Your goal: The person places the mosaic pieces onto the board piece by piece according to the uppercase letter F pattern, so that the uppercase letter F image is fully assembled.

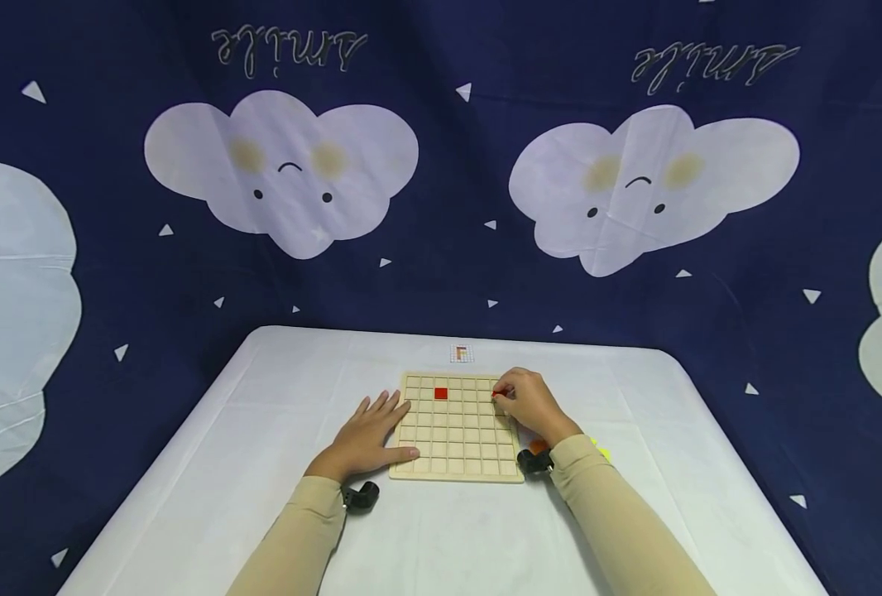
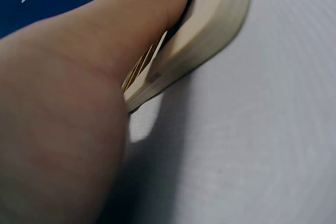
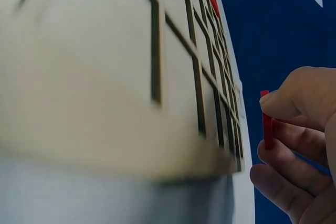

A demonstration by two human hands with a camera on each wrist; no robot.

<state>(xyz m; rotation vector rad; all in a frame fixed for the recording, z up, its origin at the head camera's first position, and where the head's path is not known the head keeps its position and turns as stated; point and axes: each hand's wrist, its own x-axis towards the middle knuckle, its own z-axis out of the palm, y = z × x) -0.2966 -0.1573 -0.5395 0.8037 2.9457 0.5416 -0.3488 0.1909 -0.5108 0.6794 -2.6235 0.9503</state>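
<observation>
A wooden grid board [image 1: 456, 478] lies on the white table, with one red square [image 1: 441, 393] in a cell of its upper part. The left hand [image 1: 366, 437] rests with spread fingers on the board's left edge; in the left wrist view its thumb [image 2: 152, 9] lies over the rim [image 2: 210, 40]. At the board's upper right, the right hand [image 1: 534, 404] pinches a red piece [image 1: 496, 396]. The right wrist view shows that thin red piece [image 3: 267, 124] between thumb and fingers of the right hand [image 3: 304, 140], beside the grid [image 3: 178, 35].
A small card with a coloured pattern [image 1: 462, 353] lies behind the board. Orange pieces [image 1: 538, 446] and yellow pieces [image 1: 601, 451] are partly hidden by the right wrist and sleeve. A dark blue cloth with clouds [image 1: 441, 273] hangs behind the white table [image 1: 426, 538].
</observation>
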